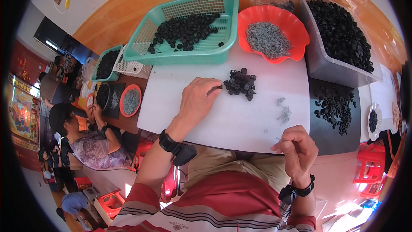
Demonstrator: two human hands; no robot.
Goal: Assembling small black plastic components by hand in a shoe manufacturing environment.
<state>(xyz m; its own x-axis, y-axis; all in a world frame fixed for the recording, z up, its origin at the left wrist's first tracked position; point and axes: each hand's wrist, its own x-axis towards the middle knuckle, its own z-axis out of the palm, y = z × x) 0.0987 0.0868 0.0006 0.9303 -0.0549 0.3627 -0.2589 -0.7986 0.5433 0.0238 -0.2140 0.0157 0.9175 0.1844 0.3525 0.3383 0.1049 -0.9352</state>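
Note:
My left hand (197,101) is closed, with a small black plastic piece between thumb and forefinger at the left edge of a small heap of black plastic pieces (240,82). The heap lies on the white tabletop sheet (184,124). My right hand (297,148) is held over the sheet's near edge at the right, its fingers pinched together; whatever they hold is too small to make out. Just beyond it lies a loose little scatter of thin grey metal pins or nails (284,114).
Along the back stand a green basket (184,58) of black pieces, a red scalloped bowl (300,38) of grey pins and a grey bin (339,75) full of black parts. More black parts (337,111) lie at right. A co-worker (101,146) sits at left.

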